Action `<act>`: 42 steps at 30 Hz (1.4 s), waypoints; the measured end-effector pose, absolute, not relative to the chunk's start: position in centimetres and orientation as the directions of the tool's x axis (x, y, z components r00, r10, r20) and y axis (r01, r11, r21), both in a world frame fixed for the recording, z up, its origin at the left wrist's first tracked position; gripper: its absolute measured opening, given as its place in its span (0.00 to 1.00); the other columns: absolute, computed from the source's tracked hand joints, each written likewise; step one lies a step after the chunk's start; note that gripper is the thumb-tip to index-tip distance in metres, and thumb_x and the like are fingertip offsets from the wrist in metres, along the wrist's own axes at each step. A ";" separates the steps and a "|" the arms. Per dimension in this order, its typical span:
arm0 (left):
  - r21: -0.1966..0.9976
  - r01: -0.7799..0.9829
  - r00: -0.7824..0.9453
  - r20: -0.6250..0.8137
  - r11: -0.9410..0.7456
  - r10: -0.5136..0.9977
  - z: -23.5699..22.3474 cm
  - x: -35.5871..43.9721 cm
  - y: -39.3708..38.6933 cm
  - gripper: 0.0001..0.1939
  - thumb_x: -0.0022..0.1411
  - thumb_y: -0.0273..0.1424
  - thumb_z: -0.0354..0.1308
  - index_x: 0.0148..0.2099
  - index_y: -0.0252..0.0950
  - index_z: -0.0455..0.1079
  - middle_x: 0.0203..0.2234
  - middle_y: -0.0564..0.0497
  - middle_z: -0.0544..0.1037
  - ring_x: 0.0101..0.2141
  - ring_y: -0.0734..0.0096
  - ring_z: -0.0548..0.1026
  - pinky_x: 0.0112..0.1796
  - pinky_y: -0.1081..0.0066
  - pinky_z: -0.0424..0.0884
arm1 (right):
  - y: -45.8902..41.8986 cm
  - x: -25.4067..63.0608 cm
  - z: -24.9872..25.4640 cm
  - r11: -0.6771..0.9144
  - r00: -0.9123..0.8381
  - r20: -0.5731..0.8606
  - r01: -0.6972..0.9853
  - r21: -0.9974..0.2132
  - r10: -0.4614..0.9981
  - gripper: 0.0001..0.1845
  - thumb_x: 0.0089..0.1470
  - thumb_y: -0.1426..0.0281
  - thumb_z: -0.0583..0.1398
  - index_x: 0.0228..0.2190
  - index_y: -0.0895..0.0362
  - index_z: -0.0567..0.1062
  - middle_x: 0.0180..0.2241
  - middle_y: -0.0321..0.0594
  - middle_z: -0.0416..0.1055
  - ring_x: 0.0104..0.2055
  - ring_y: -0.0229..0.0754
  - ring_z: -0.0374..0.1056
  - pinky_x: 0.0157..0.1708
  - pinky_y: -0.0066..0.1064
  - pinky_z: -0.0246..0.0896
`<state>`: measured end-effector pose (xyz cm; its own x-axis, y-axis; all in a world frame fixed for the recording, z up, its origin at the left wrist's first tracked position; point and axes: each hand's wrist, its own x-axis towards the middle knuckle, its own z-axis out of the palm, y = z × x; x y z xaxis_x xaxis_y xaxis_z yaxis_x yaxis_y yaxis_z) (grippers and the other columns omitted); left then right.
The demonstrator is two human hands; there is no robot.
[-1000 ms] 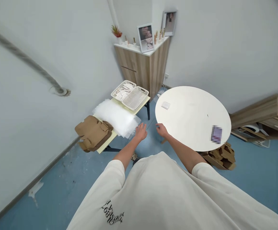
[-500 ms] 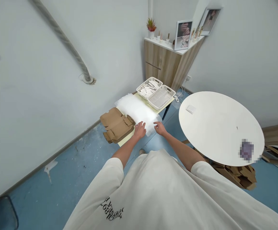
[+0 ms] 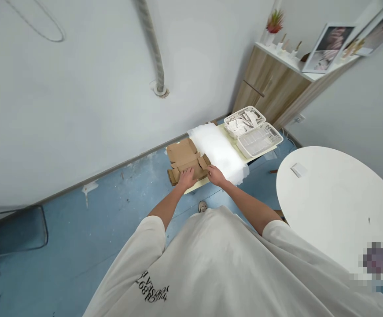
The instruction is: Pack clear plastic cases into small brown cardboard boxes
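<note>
A brown cardboard box [image 3: 182, 152], unfolded with its flaps up, lies at the near left end of a low table. My left hand [image 3: 187, 178] rests on its front part, fingers stretched out over the cardboard. At the box's right side, my right hand [image 3: 215, 175] has its fingers closed on the edge of a flap; the fingertips are partly hidden. Just right of the box is a stack of white foam sheets [image 3: 218, 147], spread across the table's middle.
Two white baskets stand at the table's far end: one basket [image 3: 231, 118] holds small white packets, the other [image 3: 251, 152] clear plastic pieces. A round white table [image 3: 330, 193] is at right, a wooden cabinet [image 3: 270, 88] behind. A metal-framed chair [image 3: 44, 224] stands at left.
Both hands have moved left from over the white sheets onto the cardboard box. My right hand has closed on a flap. The view has turned left.
</note>
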<state>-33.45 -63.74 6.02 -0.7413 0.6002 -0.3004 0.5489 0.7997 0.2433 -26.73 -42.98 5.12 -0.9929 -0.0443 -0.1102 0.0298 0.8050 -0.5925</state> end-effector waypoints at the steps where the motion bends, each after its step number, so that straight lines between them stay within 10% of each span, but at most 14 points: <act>1: 0.243 0.551 -0.732 -0.320 0.799 0.602 5.7 -33.6 -64.4 0.28 0.64 0.43 0.61 0.62 0.39 0.61 0.61 0.39 0.66 0.61 0.50 0.64 0.60 0.55 0.57 | -43.7 -27.3 5.0 0.829 -0.989 -0.116 -0.015 -0.559 -0.096 0.25 0.59 0.77 0.54 0.56 0.53 0.74 0.55 0.46 0.69 0.56 0.51 0.64 0.55 0.41 0.60; 9: 0.319 0.504 -0.705 -0.386 0.803 0.595 4.4 -35.3 -66.4 0.31 0.58 0.45 0.67 0.60 0.41 0.66 0.60 0.43 0.68 0.60 0.50 0.67 0.58 0.59 0.62 | -46.6 -29.7 4.1 0.898 -0.962 -0.224 -0.041 -0.439 -0.153 0.20 0.57 0.71 0.61 0.52 0.51 0.77 0.55 0.48 0.72 0.60 0.59 0.58 0.61 0.53 0.44; 42: 0.305 0.551 -0.667 -0.399 0.777 0.629 4.9 -36.0 -66.9 0.19 0.64 0.32 0.54 0.56 0.38 0.71 0.51 0.41 0.78 0.51 0.51 0.75 0.52 0.58 0.68 | -46.2 -30.9 4.5 0.869 -0.965 -0.158 -0.110 -0.482 -0.210 0.12 0.58 0.73 0.59 0.35 0.54 0.84 0.37 0.50 0.77 0.56 0.58 0.61 0.62 0.55 0.39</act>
